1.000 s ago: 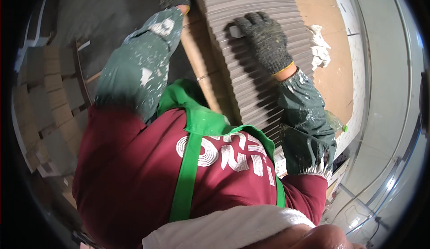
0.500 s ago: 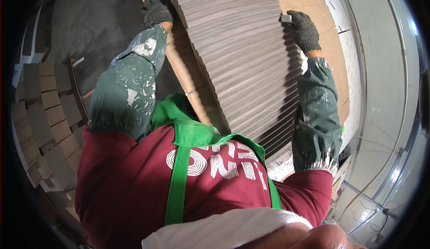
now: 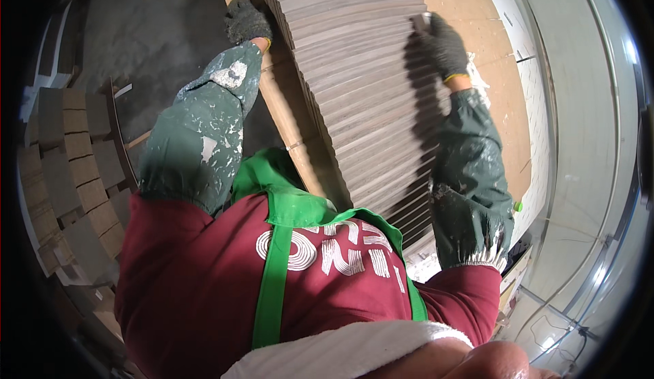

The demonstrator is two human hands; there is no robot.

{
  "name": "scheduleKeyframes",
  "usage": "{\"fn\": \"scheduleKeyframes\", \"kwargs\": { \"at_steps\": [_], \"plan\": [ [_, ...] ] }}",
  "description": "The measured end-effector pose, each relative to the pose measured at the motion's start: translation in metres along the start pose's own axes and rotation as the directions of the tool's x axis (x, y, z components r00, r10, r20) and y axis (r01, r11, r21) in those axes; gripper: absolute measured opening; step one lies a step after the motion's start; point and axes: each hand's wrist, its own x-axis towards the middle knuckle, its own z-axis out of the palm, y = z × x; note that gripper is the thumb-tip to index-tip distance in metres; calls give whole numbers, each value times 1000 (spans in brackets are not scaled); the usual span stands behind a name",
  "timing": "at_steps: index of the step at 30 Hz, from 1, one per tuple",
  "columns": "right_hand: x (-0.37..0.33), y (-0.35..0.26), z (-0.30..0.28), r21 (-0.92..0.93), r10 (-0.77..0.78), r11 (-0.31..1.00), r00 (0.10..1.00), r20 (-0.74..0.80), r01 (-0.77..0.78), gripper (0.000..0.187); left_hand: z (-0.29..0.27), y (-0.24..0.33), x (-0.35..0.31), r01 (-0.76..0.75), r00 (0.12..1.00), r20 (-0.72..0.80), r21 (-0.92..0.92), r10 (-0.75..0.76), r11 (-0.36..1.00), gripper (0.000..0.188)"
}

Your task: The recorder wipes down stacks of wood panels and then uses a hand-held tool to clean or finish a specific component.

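Note:
A broad row of grey-brown strips point(image 3: 361, 86), packed side by side with a ridged surface, lies on a tan board point(image 3: 272, 82). My right hand point(image 3: 443, 48), in a dark knitted glove, is above the strips' right edge. Its fingers pinch a small grey block point(image 3: 422, 23), partly covered by the glove. My left hand point(image 3: 246, 21), gloved alike, is beside the board's left edge, apart from the strips. Its fingers are curled in; whatever they may hold is hidden.
Stacks of grey and brown blocks point(image 3: 82, 168) stand at the left beyond the dark floor point(image 3: 136, 45). Along the right runs a white perforated panel point(image 3: 538, 127), then a pale wall point(image 3: 586, 106) with a cable. A white crumpled scrap point(image 3: 477, 79) lies near my right wrist.
My right hand has moved left and slightly up with the grey block, from the strips' edge onto them. The block has turned. My left hand has shifted slightly right and down in the view.

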Motion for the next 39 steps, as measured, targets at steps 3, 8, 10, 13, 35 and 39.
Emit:
{"fn": "scheduleKeyframes", "kwargs": {
  "at_steps": [3,8,10,13,35,39],
  "plan": [
    [-47,-79,18,-28,-210,977,977,30,211,44,0,-1,1,-7,999,35,5,6,1000,15],
    [-49,-107,8,80,-326,944,943,61,321,44,10,-9,9,101,965,251,-80,-79,992,22],
    [-15,-67,-7,-14,-193,981,976,-98,193,44,15,-6,12,130,953,285,-94,-99,987,21],
    [20,1,-10,-279,47,958,996,-81,-68,46,19,1,14,209,913,379,-122,-149,970,18],
    [-80,-171,46,-31,-548,826,814,194,563,40,6,-7,2,-39,993,111,-108,51,993,32],
    [-72,-164,27,117,-632,770,775,12,627,43,-9,-5,1,14,992,129,-117,1,993,30]
  ]
}}
